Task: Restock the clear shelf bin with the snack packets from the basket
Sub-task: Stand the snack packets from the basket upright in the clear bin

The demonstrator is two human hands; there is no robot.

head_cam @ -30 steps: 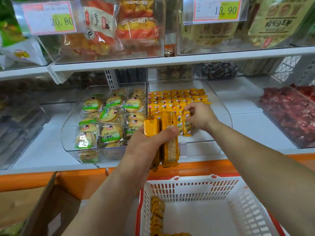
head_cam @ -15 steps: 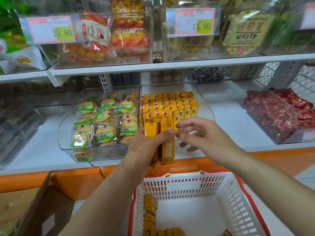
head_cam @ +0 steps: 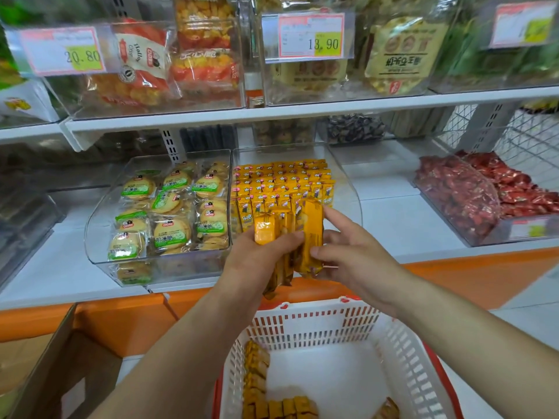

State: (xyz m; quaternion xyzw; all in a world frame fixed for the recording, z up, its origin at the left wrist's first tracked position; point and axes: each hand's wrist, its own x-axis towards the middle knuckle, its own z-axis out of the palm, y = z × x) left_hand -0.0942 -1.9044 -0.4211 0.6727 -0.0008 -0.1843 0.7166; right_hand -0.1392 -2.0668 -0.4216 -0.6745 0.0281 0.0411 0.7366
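Bundle of yellow snack packets (head_cam: 273, 234) held upright in front of the shelf's front edge, above the basket's far rim. Left hand (head_cam: 260, 263) grips the bundle, thumb across the front, fingers wrapped behind. Right hand (head_cam: 357, 255) pinches the rightmost packet (head_cam: 313, 234) of the bundle, forefinger at its top, thumb low on its side.

Clear shelf bin (head_cam: 348, 189) sits just behind the hands at the shelf's front edge. Rows of the same packets (head_cam: 281, 179) fill its rear and middle.

White basket (head_cam: 317, 323) with red rim below; more packets (head_cam: 257, 373) lie along its left wall and near edge.

Left neighbour bin (head_cam: 99, 225) holds round green-labelled biscuits (head_cam: 171, 234). Red sweets (head_cam: 459, 195) in a bin toward the shelf's right end. Price tags above: 13.90 (head_cam: 311, 36), 20.80 (head_cam: 63, 51).
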